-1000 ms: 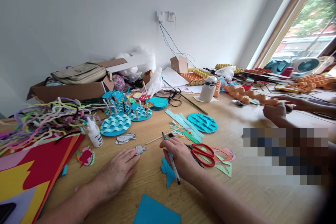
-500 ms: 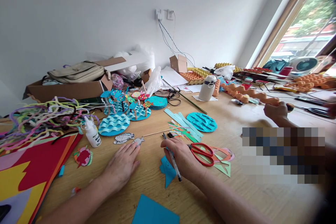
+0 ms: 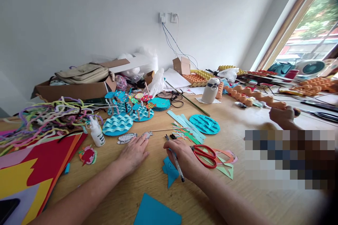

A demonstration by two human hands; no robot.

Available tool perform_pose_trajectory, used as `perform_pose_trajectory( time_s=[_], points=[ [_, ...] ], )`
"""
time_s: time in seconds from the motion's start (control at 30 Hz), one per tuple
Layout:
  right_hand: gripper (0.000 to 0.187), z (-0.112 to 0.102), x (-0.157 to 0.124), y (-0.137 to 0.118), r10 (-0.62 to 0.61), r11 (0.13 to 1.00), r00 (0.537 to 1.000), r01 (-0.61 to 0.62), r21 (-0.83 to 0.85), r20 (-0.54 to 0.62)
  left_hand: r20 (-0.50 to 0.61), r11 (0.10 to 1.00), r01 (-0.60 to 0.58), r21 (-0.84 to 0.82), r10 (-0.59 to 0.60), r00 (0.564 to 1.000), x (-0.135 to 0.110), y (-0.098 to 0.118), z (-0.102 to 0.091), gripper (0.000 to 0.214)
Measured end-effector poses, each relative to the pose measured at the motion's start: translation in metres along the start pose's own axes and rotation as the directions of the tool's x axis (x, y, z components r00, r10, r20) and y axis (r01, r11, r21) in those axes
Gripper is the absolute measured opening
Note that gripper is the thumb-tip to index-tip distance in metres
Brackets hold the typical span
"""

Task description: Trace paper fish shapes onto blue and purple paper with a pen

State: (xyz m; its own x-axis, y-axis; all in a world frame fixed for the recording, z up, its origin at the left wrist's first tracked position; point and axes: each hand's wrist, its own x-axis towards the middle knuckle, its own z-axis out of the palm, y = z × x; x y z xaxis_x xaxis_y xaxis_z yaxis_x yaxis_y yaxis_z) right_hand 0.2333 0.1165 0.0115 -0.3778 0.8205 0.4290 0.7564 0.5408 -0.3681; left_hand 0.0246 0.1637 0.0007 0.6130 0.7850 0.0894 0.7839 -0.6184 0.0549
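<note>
A: Left hand (image 3: 134, 154) has crept forward over the last second, and the paper fish (image 3: 147, 134) has gone ahead of its fingertips. Co-worker's second hand has left view; one (image 3: 283, 116) remains far right.

B: Fish, appearance?

A: Small, grey-white, pencilled lines, pointed tail. Lies flat on table (image 3: 237, 119), ahead of the person and slightly left. Sits at the near end of a thin stick (image 3: 169, 129); cannot tell whether fixed or only laid there. Stick runs right toward blue paper strips (image 3: 185, 123).

B: Surroundings?

A: Second grey fish (image 3: 126, 138) just left of the first. Glue bottle (image 3: 96, 134) upright further left, red cutout (image 3: 88, 155) near it. Wave discs (image 3: 117, 124) behind, some with small coloured fish standing on sticks. Scissors (image 3: 204, 154), red-handled, just right of right hand (image 3: 186, 158), lying over green and orange offcuts. Blue scrap (image 3: 169, 173) partly covered by right hand and pen (image 3: 177, 165).

B: Hands?

A: Left: palm down, flat on the wood, fingers stretched and close together, tips at the fish's edge. Contact too fine to tell. Holds nothing. Right: curled, pinching the pen between thumb and fingers. Pen slants, one end toward the stick, the other back past the wrist. Heel of hand rests on the table over the scrap.
</note>
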Motion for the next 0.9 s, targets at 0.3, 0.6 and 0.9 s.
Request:
perform_pose_trajectory(
  time_s=[0.3, 0.6, 0.9],
  points=[
    [0.019, -0.004, 0.001, -0.004, -0.027, 0.999, 1.000, 0.027, 0.036, -0.009, 0.027, 0.990, 0.126, 0.063, -0.128, 0.991, -0.014, -0.059, -0.039, 0.029],
    [0.019, 0.000, 0.002, -0.001, -0.084, 0.995, 0.996, 0.086, 0.047, -0.032, 0.140, 0.971, 0.174, 0.165, -0.198, 0.970, -0.006, -0.064, -0.030, 0.015],
    [0.017, -0.004, 0.000, -0.009, -0.082, 0.993, 0.997, 0.080, 0.082, 0.017, 0.268, 0.952, 0.157, 0.263, -0.228, 0.936, 0.010, -0.056, -0.039, 0.025]
  ],
)
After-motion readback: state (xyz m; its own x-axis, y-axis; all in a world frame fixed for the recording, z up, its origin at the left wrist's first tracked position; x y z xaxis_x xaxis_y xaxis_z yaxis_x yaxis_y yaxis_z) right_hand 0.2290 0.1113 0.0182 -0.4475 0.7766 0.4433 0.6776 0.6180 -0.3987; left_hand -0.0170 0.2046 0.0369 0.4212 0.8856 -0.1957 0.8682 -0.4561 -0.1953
